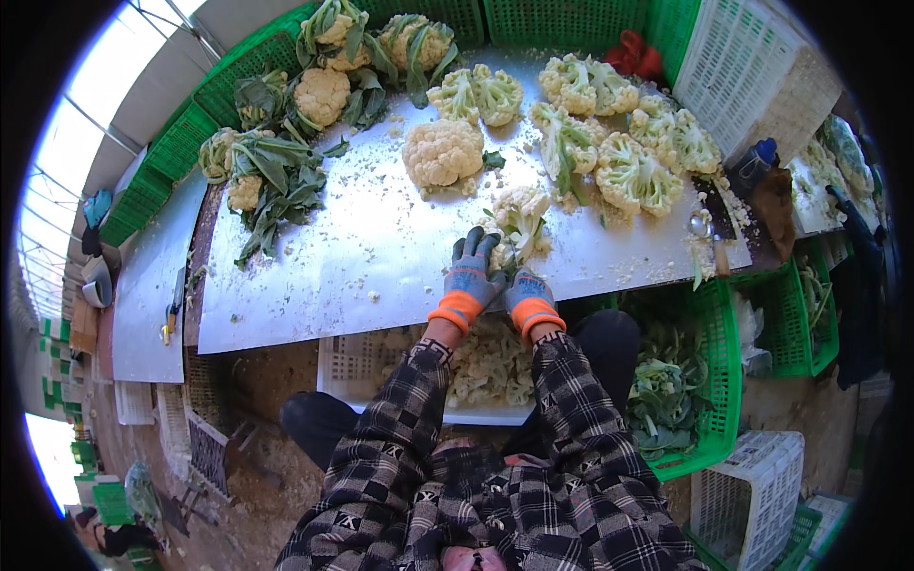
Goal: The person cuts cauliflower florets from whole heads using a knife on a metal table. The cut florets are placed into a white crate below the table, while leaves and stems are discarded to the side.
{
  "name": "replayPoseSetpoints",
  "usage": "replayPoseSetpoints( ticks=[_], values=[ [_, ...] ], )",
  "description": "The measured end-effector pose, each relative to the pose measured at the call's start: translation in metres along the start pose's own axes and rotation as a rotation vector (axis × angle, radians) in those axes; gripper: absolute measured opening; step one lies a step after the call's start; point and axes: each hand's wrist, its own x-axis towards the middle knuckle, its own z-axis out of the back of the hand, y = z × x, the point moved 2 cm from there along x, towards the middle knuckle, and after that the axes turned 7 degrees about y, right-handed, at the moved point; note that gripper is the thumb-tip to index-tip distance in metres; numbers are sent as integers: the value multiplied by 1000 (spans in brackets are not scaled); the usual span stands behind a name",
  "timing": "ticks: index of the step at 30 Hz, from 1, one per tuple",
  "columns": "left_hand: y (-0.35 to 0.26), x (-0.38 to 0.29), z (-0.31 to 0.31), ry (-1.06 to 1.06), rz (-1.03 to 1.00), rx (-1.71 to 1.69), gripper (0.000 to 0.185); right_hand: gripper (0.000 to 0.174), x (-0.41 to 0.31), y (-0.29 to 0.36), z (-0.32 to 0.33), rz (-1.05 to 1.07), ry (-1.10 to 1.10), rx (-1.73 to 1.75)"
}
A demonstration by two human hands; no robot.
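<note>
My left hand (474, 273), in a grey and orange work glove, lies against the lower left side of a cut cauliflower piece (521, 218) near the table's front edge. Close beside it, my right hand (530, 291), gloved alike, is at the foot of the same piece; its fingers are partly hidden, and no tool shows clearly in it. A trimmed cauliflower head (443, 154) sits just beyond. Several split cauliflower pieces (638, 175) lie at the back right. At the left are untrimmed cauliflower heads with leaves (275, 175).
A metal-covered table (321, 285) bears scattered crumbs. Green plastic crates (564, 25) line its back. Below are a white crate (335, 364) of florets and a green crate (725, 385) of leaves. A metal tool with a handle (721, 257) and a blue-capped bottle (757, 160) are at the right.
</note>
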Motion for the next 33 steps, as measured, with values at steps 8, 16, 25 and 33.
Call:
replayPoseSetpoints(
  ticks=[8, 16, 25, 33],
  values=[
    [22, 15, 24, 23, 358, -1071, 45, 38, -34, -39, -18, 15, -74, 88],
    [94, -45, 68, -16, 464, -1319, 46, 32, -56, 4, -10, 299, -195, 190],
    [92, -33, 65, -83, 530, -179, 49, 32, -10, 53, -13, 301, -183, 268],
    [60, -8, 37, -60, 442, 300, 67, 27, -15, 43, -15, 367, -290, 214]
  ],
)
